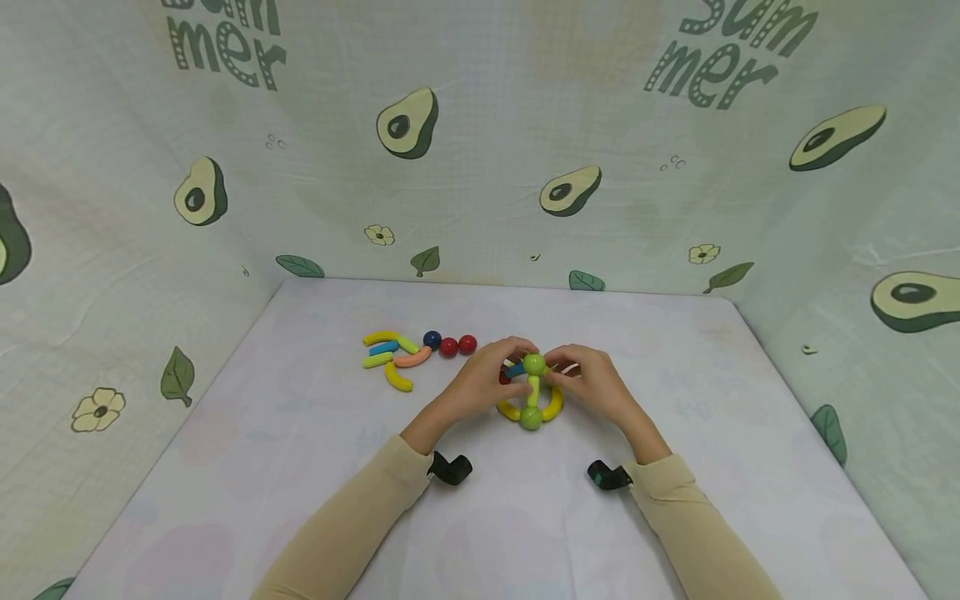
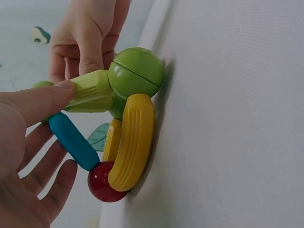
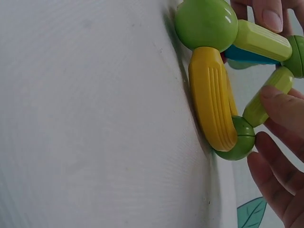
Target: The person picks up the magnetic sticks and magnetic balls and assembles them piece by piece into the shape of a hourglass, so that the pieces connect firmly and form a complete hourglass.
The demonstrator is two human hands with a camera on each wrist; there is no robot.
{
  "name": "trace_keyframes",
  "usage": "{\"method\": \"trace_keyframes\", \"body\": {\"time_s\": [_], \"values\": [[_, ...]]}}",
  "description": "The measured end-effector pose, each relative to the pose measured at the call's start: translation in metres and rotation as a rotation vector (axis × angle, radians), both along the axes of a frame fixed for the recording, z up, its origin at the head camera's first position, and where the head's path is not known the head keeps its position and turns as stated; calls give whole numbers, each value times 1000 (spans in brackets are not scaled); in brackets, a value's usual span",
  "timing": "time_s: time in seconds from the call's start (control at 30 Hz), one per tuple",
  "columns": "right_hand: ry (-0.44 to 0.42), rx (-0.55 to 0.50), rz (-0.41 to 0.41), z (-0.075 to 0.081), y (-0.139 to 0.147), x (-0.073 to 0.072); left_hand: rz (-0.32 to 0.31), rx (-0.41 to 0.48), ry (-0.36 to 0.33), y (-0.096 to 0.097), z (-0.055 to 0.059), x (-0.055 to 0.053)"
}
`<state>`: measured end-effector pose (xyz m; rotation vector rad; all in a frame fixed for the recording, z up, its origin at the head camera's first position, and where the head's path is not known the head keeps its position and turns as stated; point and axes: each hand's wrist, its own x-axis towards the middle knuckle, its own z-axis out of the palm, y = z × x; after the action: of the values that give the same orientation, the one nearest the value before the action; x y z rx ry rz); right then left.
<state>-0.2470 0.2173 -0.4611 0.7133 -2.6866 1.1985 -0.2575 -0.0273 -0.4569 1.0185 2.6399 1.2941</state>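
A toy frame of rods and balls stands on the table between both hands. Low in it, curved yellow rods (image 1: pixel 553 405) join a green ball (image 1: pixel 531 417) and a red ball (image 2: pixel 105 183). Light green rods (image 3: pixel 262 40) and a blue rod (image 2: pixel 74 141) slope up to an upper green ball (image 1: pixel 534 364). My left hand (image 1: pixel 485 379) has its thumb on a light green rod and its fingers behind the blue rod. With my right hand (image 1: pixel 596 379), I pinch another light green rod (image 3: pixel 274 92), fingertips beside a further green ball (image 3: pixel 240 137).
Left of the toy frame lie loose pieces: a dark blue ball (image 1: pixel 432 339), a red ball (image 1: pixel 448 347) with another beside it, a pink curved rod (image 1: pixel 413 357), a yellow curved rod (image 1: pixel 399 377) and several other short rods. An avocado-print cloth (image 1: pixel 480 242) hangs around the table (image 1: pixel 300 500).
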Motion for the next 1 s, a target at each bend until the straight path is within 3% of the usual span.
{"method": "trace_keyframes", "body": {"time_s": [0.13, 0.37, 0.77, 1.0], "values": [[7, -20, -3, 0, -1, 0, 16, 7, -13, 0, 0, 1], [-21, -72, 45, 3, -2, 1, 75, 40, -98, -3, -3, 1], [-36, -140, 66, 7, -4, 4, 45, 54, -127, -6, -3, 0], [-24, -124, 66, 7, -5, 3, 16, 31, -132, -18, 6, -4]]}}
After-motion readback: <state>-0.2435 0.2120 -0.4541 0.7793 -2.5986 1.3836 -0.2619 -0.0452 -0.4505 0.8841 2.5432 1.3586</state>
